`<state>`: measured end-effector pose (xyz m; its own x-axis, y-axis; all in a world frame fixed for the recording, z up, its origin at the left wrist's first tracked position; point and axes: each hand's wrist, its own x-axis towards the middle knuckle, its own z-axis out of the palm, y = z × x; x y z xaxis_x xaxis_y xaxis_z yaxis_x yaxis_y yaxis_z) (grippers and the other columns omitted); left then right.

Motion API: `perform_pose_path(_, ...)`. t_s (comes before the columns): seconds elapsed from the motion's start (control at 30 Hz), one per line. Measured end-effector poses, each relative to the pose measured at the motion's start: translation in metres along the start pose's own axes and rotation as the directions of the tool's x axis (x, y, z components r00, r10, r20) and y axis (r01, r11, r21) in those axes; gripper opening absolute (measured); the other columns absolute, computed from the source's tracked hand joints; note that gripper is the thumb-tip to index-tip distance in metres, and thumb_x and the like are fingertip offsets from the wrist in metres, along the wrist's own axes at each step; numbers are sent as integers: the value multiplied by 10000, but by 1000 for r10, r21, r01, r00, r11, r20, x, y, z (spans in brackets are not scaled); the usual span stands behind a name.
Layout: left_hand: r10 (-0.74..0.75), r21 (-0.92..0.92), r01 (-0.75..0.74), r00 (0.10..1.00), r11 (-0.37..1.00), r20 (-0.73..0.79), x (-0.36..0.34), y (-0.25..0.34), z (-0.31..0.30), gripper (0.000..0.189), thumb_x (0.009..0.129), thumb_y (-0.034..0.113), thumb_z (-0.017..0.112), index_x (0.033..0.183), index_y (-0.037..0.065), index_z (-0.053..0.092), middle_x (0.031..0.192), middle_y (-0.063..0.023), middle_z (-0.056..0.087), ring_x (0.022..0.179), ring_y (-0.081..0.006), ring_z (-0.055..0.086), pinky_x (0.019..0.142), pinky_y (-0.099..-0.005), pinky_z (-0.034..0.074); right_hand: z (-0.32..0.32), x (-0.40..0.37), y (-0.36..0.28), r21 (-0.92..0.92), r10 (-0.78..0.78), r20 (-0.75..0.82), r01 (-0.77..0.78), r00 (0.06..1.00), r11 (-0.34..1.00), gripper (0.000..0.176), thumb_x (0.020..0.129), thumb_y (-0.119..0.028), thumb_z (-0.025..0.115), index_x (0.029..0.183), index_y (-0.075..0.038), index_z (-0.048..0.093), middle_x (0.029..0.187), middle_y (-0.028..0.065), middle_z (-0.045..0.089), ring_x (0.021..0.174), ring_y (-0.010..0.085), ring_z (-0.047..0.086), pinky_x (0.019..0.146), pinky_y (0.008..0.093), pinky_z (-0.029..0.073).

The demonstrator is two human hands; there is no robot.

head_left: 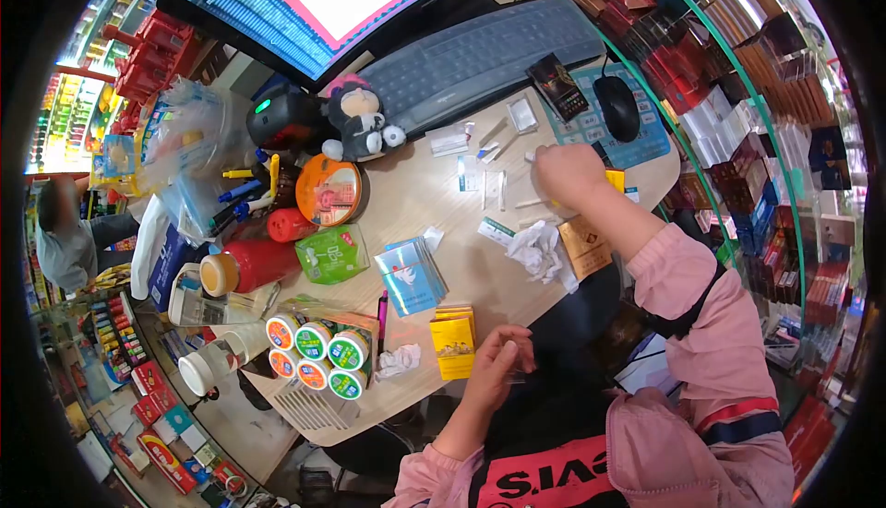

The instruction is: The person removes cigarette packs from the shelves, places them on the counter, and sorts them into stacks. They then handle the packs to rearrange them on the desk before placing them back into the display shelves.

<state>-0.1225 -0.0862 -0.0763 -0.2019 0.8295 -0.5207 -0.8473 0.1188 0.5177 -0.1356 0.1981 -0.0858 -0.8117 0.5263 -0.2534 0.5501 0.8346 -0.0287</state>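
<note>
My right hand (570, 176) is closed over the upper right of the table, its fingertips hidden; a small whitish bit shows at its left side. Several thin white sticks (501, 190) and paper scraps lie left of it. A yellow item (615, 179) shows partly behind the wrist. Down at the front edge, my left hand (498, 365) has its fingers loosely curled and apart, with nothing visible in it. Right beside it stands a stack of yellow packs (452, 346). A stack of blue packs (408, 277) lies farther up to the left.
A crumpled tissue (537, 251) and a gold pack (585, 247) lie below my right forearm. Keyboard (498, 51), mouse (616, 107) and monitor stand at the back. Lidded tubs (315, 340), a red bottle (258, 263) and a plush toy (360, 120) occupy the left. Another person (69, 240) is far left.
</note>
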Motion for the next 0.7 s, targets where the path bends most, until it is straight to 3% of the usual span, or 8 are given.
perform_pose_path(0.1,19,-1,-19,999,1000,-27,1,2,-1,377,825,359,517,1000,31,457,737,-76,507,640,-159,505,577,-253,412,-8,-2,10,53,125,22,-126,992,991,140,677,-138,540,710,-32,626,720,135,618,633,285,605,597,367,485)
perform_pose_path(0.17,37,-3,-37,999,999,-11,3,3,-2,371,828,356,514,997,30,459,733,-77,508,635,-162,505,574,-255,413,-6,-5,25,488,201,20,-185,979,853,164,656,-169,561,706,-35,640,709,145,615,623,307,590,605,365,474)
perform_pose_path(0.2,56,-1,-56,998,998,-4,3,4,-2,365,830,352,510,995,30,461,728,-78,509,629,-164,505,571,-256,415,-4,-5,32,633,171,23,-147,985,760,177,629,-174,588,693,-19,643,675,144,614,591,268,590,572,331,465)
perform_pose_path(0.23,52,-3,-52,999,999,1,3,3,-2,365,830,352,510,995,30,461,728,-78,509,629,-164,505,571,-256,415,-1,-8,36,630,177,24,-152,984,762,177,629,-174,588,693,-19,643,675,144,614,591,268,590,572,331,465)
perform_pose_path(0.3,48,3,-48,999,999,-25,4,3,-1,359,831,350,510,988,30,464,722,-80,510,625,-167,507,564,-255,414,-7,-14,38,821,155,118,-184,981,540,150,655,-142,597,653,7,616,588,60,588,543,123,559,515,248,432)
perform_pose_path(0.33,45,4,-45,999,999,-19,5,2,-1,359,831,350,510,988,30,464,722,-80,510,625,-167,507,564,-255,414,-11,-17,37,820,161,117,-187,980,541,150,655,-142,597,653,7,616,588,60,588,543,123,559,515,248,432)
perform_pose_path(0.4,31,-3,-31,999,1000,-29,5,0,0,356,830,351,511,981,32,467,723,-82,511,630,-170,509,565,-255,414,-21,-22,34,874,140,264,-298,954,385,139,673,-138,601,656,0,615,584,27,575,532,84,547,499,209,423)
perform_pose_path(0.7,46,23,-46,999,999,9,7,-1,5,366,828,360,513,983,33,466,715,-78,498,621,-165,490,574,-266,414,-29,-31,33,911,114,289,-309,951,273,141,650,-123,605,673,12,635,592,43,585,535,85,524,501,225,409)
